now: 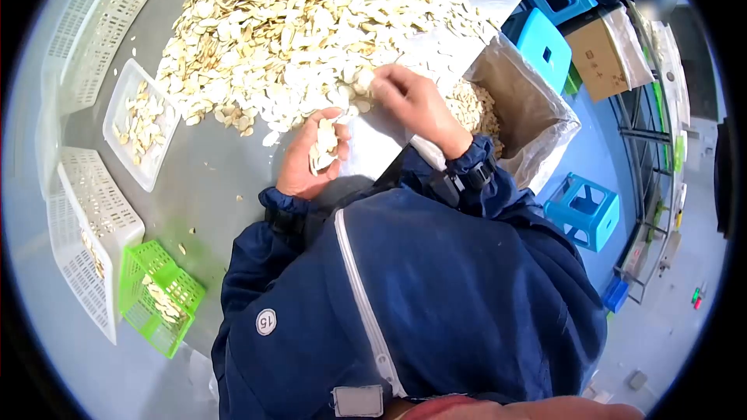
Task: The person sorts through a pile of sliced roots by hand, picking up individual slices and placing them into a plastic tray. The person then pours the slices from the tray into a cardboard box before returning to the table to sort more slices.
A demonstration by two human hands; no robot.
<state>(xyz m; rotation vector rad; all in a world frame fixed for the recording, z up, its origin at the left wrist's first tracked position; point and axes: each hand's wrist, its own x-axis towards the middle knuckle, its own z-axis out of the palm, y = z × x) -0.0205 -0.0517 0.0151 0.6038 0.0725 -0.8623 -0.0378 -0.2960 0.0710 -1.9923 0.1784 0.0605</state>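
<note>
A large heap of pale, dried-looking slices [280, 31] covers the far part of the metal table. My left hand [299, 159] is cupped at the near edge of the heap, its fingers curled round several slices [323, 144]. To its right, my right hand [420, 105] reaches over the heap's near edge. Its thumb and forefinger are pinched together at a single whitish slice [364, 79]. Below the right hand lies a white sheet-like surface [373, 144]. A lined box [529, 101] holding more slices [475, 109] stands beside my right forearm.
On the left are a white tray [117, 113] with slices, white perforated baskets [93, 241] and a green basket [136, 280]. Blue stools [599, 222], a cardboard box [595, 58] and a metal rack [646, 136] stand on the right.
</note>
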